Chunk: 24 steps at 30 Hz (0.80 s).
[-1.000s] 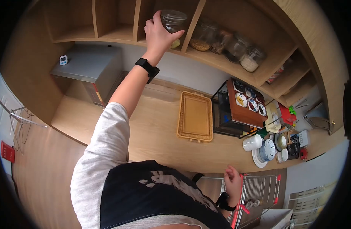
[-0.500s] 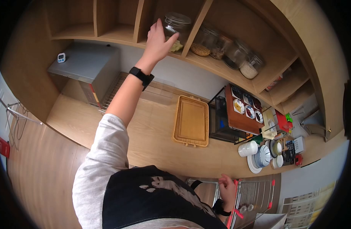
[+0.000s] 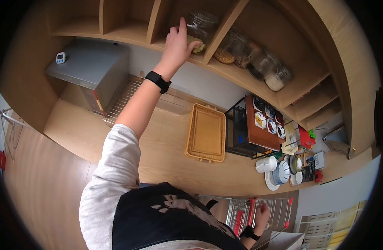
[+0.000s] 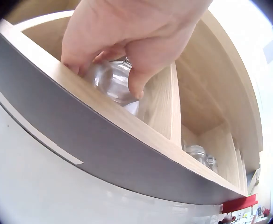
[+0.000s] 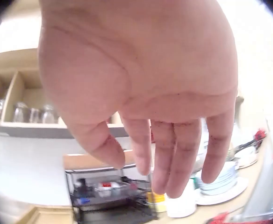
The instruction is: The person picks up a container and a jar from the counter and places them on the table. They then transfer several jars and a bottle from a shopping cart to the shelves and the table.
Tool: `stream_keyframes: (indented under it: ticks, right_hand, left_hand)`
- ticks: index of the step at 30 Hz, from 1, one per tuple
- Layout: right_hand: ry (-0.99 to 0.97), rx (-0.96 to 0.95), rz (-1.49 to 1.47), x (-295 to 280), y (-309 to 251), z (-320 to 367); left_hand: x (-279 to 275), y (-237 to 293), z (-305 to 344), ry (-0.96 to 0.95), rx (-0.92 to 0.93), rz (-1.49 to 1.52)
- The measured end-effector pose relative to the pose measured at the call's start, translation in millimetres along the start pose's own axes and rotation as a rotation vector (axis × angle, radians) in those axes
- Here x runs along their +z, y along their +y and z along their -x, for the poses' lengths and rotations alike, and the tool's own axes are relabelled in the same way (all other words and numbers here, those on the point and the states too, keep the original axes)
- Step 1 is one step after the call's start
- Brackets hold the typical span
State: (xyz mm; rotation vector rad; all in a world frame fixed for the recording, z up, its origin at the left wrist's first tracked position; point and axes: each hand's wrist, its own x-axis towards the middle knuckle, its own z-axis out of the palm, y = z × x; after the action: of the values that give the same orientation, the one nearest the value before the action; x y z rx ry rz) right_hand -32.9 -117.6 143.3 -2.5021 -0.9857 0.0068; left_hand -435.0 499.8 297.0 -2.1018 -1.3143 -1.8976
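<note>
At the shelf compartment, my left hand point(image 3: 177, 48) is beside a clear glass jar point(image 3: 201, 26) with pale yellow pieces in its lower part. Its index finger is extended along the jar's side, and the thumb lies by the jar's lower front. The left wrist view has fingers and thumb of the left hand point(image 4: 127, 37) on either side of the jar point(image 4: 114, 83), inside the compartment behind the shelf edge; exact contact is unclear. Low over a shopping cart hangs my right hand point(image 3: 262, 216), holding nothing. Its fingers hang loosely in the right wrist view point(image 5: 141, 93).
Several jars point(image 3: 241, 54) stand in the neighbouring compartment. Below are a grey cabinet point(image 3: 89, 62) with a timer, a wire rack point(image 3: 122, 100), a wicker tray point(image 3: 206, 133), a wooden-topped stand point(image 3: 258, 129) and stacked dishes point(image 3: 279, 173). The shopping cart point(image 3: 283, 208) is by the counter's front.
The jar, gripped near its lid a second ago, now stands in the compartment with my left hand lower beside it, fingers straighter. The head view has shifted slightly.
</note>
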Motion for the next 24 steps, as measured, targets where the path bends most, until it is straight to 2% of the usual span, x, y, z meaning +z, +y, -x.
stream_keyframes:
  ticks: [2, 3, 4, 6, 7, 8, 10, 11, 15, 18, 20, 21, 22, 23, 24]
  right_hand:
    - [0.127, 0.152, 0.179, -7, 52, 16]
    - [0.129, 0.238, 0.202, -10, 90, 24]
    - [0.123, 0.246, 0.204, -11, 101, 35]
    - [0.286, 0.368, 0.431, -12, 121, 55]
    - [0.232, 0.502, 0.483, -12, 136, 63]
    - [0.228, 0.514, 0.478, -7, 151, 69]
    - [0.217, 0.686, 0.489, 7, 176, 78]
    - [0.136, 0.73, 0.492, 12, 188, 81]
    - [0.068, 0.705, 0.376, 40, 215, 93]
    - [0.101, 0.816, 0.509, 29, 153, 90]
    - [0.049, 0.502, 0.555, 60, 270, 88]
    - [0.161, 0.473, 0.574, 66, 273, 92]
    - [0.101, 0.71, 0.554, 29, 174, 85]
    - [0.238, 0.65, 0.604, 36, 202, 92]
    - [0.306, 0.581, 0.611, 24, 197, 98]
  left_hand:
    - [4, -6, -3, -0.018, -0.004, 0.007]
    - [5, -7, -4, 0.009, 0.006, 0.024]
    - [4, -6, -6, 0.038, 0.014, 0.041]
    - [2, -3, -11, -0.012, -0.055, 0.067]
    - [4, -5, -14, -0.013, -0.072, 0.049]
    - [5, -6, -18, -0.015, -0.085, 0.031]
    - [11, -10, -24, -0.034, -0.085, 0.047]
    - [14, -12, -26, -0.027, -0.087, 0.026]
    - [17, -15, -39, -0.032, -0.062, -0.05]
    - [13, -16, -43, -0.087, -0.075, -0.099]
    - [2, -16, -48, -0.183, -0.096, -0.113]
    - [-5, -11, -45, -0.22, -0.098, -0.171]
    - [-1, -29, -47, -0.204, 0.046, -0.247]
    - [-1, -45, -45, -0.203, 0.015, -0.269]
    - [-13, -29, -39, -0.194, -0.024, -0.235]
